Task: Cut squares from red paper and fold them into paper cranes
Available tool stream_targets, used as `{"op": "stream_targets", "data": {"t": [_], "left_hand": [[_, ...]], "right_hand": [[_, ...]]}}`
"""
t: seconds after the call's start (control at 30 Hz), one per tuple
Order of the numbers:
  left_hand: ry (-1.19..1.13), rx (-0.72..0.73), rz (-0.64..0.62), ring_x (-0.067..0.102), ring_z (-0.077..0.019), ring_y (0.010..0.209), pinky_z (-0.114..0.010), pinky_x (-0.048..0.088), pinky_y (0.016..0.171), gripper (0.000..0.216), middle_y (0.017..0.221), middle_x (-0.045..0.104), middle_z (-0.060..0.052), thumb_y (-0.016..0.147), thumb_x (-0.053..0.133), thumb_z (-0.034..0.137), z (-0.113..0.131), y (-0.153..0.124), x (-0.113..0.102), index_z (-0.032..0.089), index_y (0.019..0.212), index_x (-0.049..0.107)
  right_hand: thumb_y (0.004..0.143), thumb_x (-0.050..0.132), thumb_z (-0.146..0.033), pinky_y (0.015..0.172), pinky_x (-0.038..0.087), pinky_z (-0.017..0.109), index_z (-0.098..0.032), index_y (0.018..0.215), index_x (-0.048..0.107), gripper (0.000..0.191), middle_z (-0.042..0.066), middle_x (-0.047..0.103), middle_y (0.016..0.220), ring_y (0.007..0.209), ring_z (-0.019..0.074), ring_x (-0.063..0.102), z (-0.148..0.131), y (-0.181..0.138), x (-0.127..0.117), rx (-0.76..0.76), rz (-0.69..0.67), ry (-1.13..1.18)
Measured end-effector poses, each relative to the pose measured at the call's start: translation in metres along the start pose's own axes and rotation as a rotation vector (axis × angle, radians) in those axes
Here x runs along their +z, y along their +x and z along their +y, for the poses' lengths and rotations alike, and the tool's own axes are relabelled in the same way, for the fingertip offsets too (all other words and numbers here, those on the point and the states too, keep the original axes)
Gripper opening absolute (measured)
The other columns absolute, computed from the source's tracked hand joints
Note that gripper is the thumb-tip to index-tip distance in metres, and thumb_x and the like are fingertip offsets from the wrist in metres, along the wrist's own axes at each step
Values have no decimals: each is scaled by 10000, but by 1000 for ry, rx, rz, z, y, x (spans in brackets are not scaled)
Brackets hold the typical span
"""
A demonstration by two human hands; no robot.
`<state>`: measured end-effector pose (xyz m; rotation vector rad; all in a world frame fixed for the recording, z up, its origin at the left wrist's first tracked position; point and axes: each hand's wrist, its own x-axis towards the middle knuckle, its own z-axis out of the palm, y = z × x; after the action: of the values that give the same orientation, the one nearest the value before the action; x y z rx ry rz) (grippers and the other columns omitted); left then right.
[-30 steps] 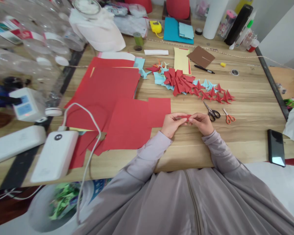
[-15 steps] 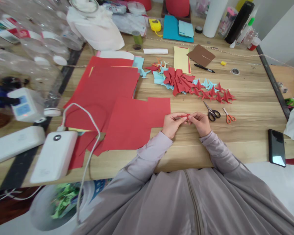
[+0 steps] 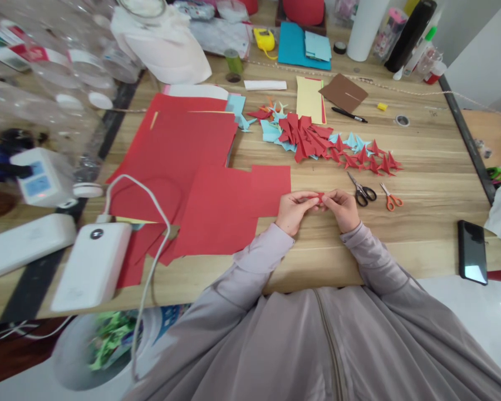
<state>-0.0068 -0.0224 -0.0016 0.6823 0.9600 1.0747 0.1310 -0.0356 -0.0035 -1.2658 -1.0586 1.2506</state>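
Between my two hands is a small folded piece of red paper (image 3: 320,197), mostly covered by fingers. My left hand (image 3: 294,210) pinches its left side, and my right hand (image 3: 342,209) pinches its right side with thumb and fingertips. Red paper sheets (image 3: 221,211) lie just left of my left hand. Beyond the hands is a heap of folded red paper pieces (image 3: 304,136), with red paper cranes (image 3: 363,157) trailing to its right and light-blue ones among them. To the right of my right hand lie black-handled scissors (image 3: 362,192) and orange-handled scissors (image 3: 391,199).
A white power bank (image 3: 92,267) with a looping cable (image 3: 161,209) lies at the left front. A phone (image 3: 472,252) rests near the right edge. Farther back are a pen (image 3: 349,115), brown paper (image 3: 344,92), a yellow tape measure (image 3: 264,40) and plastic bottles (image 3: 92,72).
Both hands keep their pinch on the red paper with hardly any movement. The whole view has shifted very slightly.
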Motion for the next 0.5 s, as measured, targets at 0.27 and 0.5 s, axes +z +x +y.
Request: {"op": "stream_targets", "data": {"t": [0.27,0.5], "left_hand": [[10,7,3,611,-101,545,-250,506,578,245,675,711,-38,511,827,234,1,-1,2,148,718,728],[39,7,1,637,-127,580,-272,518,598,276,674,708,-50,503,826,247,0,0,1,136,731,717]], "right_hand": [[626,778,-438,541,494,256,-179,630,612,307,0,671,581,510,112,598,-2,1,-1,29,-10,18],[625,772,-433,521,499,259,-183,614,591,309,-1,670,573,481,108,584,-1,1,0,32,1,15]]}}
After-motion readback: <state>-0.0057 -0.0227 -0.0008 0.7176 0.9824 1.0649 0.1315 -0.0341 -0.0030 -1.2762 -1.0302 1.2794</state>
